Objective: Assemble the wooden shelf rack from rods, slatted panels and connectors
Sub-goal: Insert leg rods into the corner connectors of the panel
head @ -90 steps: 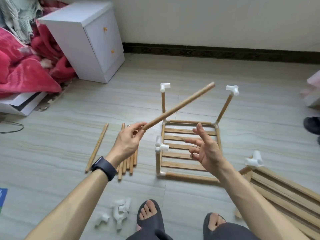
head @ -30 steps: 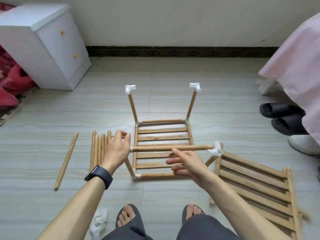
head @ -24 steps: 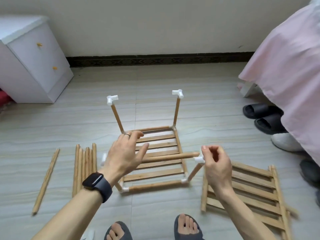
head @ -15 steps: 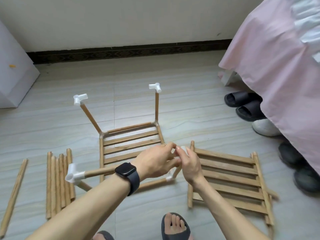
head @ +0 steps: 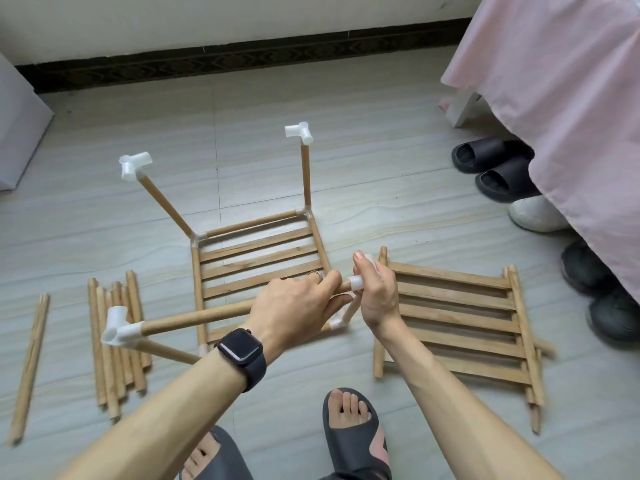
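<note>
The rod [head: 207, 315] is up off the floor, running crosswise over the near edge of the rack [head: 259, 258]. The left hand [head: 291, 310] grips it near its right end, fingers [head: 329, 279] curled round the wood. The right hand [head: 375, 296] is wrapped around a white connector [head: 356, 282] at that end of the rod, which sits on top of the near-right upright [head: 349, 311]. The rod's other end is plugged into the near-left connector [head: 117, 327].

The rack has one slatted panel flat on the floor and four uprights. Its two far uprights are capped by two more connectors [head: 135, 164], so that's four on top in all.

Just right of the hands lies a loose panel [head: 457, 317]; I can't tell whether a second lies beneath it. To the left, a bundle [head: 114, 341] of about six spare rods lies side by side, with one single rod [head: 29, 362] apart from them. There's a black watch [head: 242, 351] on the left wrist.

At the right, by the pink bed cover [head: 571, 98], are two black slippers [head: 491, 155], one white shoe [head: 536, 213] and two dark shoes [head: 588, 271].
</note>
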The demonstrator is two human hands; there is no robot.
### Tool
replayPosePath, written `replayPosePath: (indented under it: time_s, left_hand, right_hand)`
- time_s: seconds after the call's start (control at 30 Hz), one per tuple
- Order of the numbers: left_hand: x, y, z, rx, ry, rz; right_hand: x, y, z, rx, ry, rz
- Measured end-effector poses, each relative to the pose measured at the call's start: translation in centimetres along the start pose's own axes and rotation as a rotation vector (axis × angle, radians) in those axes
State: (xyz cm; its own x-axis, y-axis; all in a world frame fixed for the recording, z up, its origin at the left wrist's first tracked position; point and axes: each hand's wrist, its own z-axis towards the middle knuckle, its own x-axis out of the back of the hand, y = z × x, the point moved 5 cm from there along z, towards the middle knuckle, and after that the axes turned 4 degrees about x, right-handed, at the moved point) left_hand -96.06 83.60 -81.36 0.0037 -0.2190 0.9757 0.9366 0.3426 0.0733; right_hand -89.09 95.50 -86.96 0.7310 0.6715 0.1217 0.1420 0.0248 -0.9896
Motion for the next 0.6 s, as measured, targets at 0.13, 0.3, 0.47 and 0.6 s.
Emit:
replayPosePath:
  time_s: [0.13, 0.3, 0.47, 0.6]
  left_hand:
    - [-0.1, 0.0, 0.0, -0.007, 0.003, 0.021]
    - [-0.5, 0.2, 0.3, 0.01, -0.147, 0.03]
    - [3.7, -5.7, -2.6, 0.268, -0.129, -0.195]
    - [6.9, -14.6, -9.9, 0.777, 0.069, -0.046]
  right_hand:
    - [-0.1, 0.0, 0.2, 0.01, -0.034, -0.09]
    - [0.3, -0.1, 0.4, 0.026, -0.131, -0.209]
    - [0.9, -0.3, -0.1, 0.075, -0.086, -0.291]
    - [0.5, -1.2, 0.0, 0.057, -0.076, -0.304]
